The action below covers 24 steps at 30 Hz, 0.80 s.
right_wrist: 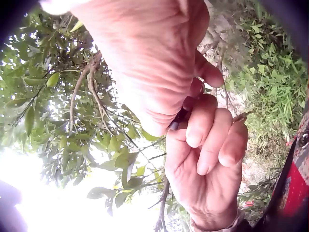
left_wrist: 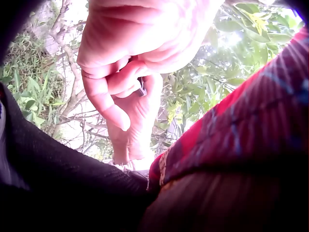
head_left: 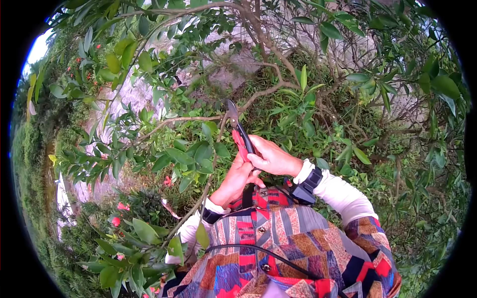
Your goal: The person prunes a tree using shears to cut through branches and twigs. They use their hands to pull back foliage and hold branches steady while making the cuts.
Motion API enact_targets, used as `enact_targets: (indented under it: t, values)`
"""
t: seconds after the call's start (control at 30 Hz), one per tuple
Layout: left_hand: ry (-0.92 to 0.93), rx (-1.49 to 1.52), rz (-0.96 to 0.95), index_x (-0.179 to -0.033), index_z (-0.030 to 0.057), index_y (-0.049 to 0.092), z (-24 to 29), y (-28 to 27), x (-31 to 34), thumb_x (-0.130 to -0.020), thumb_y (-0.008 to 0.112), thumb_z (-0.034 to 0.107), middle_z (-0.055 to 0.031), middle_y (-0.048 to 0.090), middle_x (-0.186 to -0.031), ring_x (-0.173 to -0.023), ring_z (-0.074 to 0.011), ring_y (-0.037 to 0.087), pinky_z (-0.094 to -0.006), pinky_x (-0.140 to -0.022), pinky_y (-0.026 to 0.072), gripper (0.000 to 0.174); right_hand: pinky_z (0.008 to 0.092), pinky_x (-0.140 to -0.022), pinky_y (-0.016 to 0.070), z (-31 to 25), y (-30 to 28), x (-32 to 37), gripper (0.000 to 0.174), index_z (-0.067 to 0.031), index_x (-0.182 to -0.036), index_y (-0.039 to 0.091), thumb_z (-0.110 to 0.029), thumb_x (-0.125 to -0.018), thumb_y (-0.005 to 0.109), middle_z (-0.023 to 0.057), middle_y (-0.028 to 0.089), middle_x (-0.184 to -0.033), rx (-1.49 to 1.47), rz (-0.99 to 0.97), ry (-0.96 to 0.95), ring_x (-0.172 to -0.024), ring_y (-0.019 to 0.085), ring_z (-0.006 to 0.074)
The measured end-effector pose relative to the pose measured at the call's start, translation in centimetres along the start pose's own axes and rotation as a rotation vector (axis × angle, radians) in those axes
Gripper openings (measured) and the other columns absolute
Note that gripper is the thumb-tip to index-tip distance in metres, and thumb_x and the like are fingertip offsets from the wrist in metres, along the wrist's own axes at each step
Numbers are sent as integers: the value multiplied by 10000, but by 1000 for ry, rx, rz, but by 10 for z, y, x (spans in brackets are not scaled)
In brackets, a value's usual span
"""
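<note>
Pruning shears (head_left: 239,133) with one red and one black handle point away from the body, their dark blades up against a thin branch (head_left: 222,124). My right hand (head_left: 276,156) grips the handles from the right. From the lower left, my left hand (head_left: 233,181) holds the handle ends, close against the right hand. In the left wrist view the left hand (left_wrist: 145,38) has curled fingers, with the right hand (left_wrist: 130,123) beyond it. The right wrist view shows a dark handle end (right_wrist: 179,118) between the two hands; the rest of the shears is hidden there.
Leafy branches surround the hands, with a forked limb (head_left: 271,89) just ahead and a long stem (head_left: 191,211) rising past the left forearm. Red flowers (head_left: 117,221) grow low at the left. A dark cord (head_left: 258,247) crosses the patchwork garment (head_left: 293,223).
</note>
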<state>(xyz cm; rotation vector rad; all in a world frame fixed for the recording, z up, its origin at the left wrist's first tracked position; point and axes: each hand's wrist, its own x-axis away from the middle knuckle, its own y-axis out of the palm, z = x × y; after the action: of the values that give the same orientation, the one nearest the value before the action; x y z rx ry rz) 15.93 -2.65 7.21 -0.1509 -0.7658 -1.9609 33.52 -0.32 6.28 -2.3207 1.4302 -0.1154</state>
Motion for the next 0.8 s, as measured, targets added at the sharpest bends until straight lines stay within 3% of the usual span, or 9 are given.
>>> enact_targets:
  t: [0.2, 0.27, 0.37, 0.4, 0.47, 0.5, 0.63, 0.77, 0.8]
  values:
    - [-9, 1, -62, -1195, 100, 498, -1, 0, -3, -1095, 408, 147, 49, 437, -717, -529, -48, 385, -341, -612, 622, 143, 438, -942, 523, -6, -7, 0, 569, -18, -1475, 421, -197, -974, 623, 202, 620, -1212, -23, -18, 67, -1051, 651, 343]
    - [-14, -2, -59, -1201, 91, 500, 4, 4, 1, -1091, 411, 153, 45, 436, -726, -537, -49, 390, -353, -658, 632, 154, 434, -923, 529, -7, -6, 0, 568, -19, -1471, 423, -187, -968, 625, 197, 630, -1183, -54, -17, 102, -1015, 656, 338]
    - [51, -34, -114, -1272, 76, 502, -6, -8, -10, -1090, 416, 158, 35, 459, -753, -553, -50, 407, -367, -718, 639, 218, 415, -832, 548, 3, -8, -7, 567, -28, -1460, 433, -188, -961, 647, 140, 665, -1080, -51, -19, 119, -892, 657, 248]
    - [56, -37, -118, -1272, 76, 502, -4, -10, -13, -1090, 416, 158, 35, 459, -753, -553, -50, 407, -367, -718, 639, 218, 362, -763, 549, 3, -12, -11, 515, -35, -1433, 446, -230, -1003, 652, 87, 672, -1099, -166, -43, 153, -887, 649, 176]
    - [125, -72, -103, -1354, 66, 489, 5, -15, -19, -1088, 421, 159, 19, 514, -804, -569, -52, 435, -376, -755, 640, 290, 288, -693, 526, -3, -17, -11, 470, -56, -1395, 452, -294, -1040, 646, 46, 674, -1112, -519, -14, 263, -894, 645, 120]
    - [145, -72, -144, -1398, 66, 478, 11, -17, -21, -1095, 459, 176, 1, 579, -864, -597, -59, 475, -372, -774, 637, 323, 233, -650, 489, 2, -22, -12, 424, -75, -1318, 463, -344, -1047, 647, 25, 663, -1069, -429, 15, 299, -875, 630, 80]
    - [209, -21, -167, -1373, 93, 438, -1, -28, -36, -1096, 521, 219, -24, 611, -1002, -679, -77, 542, -356, -768, 624, 315, 277, -671, 522, 8, -24, -1, 352, -48, -1167, 475, -261, -1012, 709, 44, 657, -1021, -494, 32, 186, -797, 640, 97]
    - [215, 44, -141, -1358, 111, 423, -14, -35, -39, -1104, 515, 227, -16, 601, -1050, -718, -85, 554, -370, -804, 603, 294, 293, -659, 519, -4, -23, 4, 208, -35, -1066, 514, -169, -1025, 669, 48, 624, -902, -114, 66, 132, -739, 620, 101]
    - [214, 45, -141, -1358, 111, 423, -13, -34, -38, -1104, 515, 227, -16, 601, -1050, -718, -85, 554, -370, -804, 603, 294, 292, -648, 522, -5, -25, 3, 172, -32, -1042, 510, -132, -1025, 650, 51, 619, -878, 21, 78, 41, -734, 641, 115]
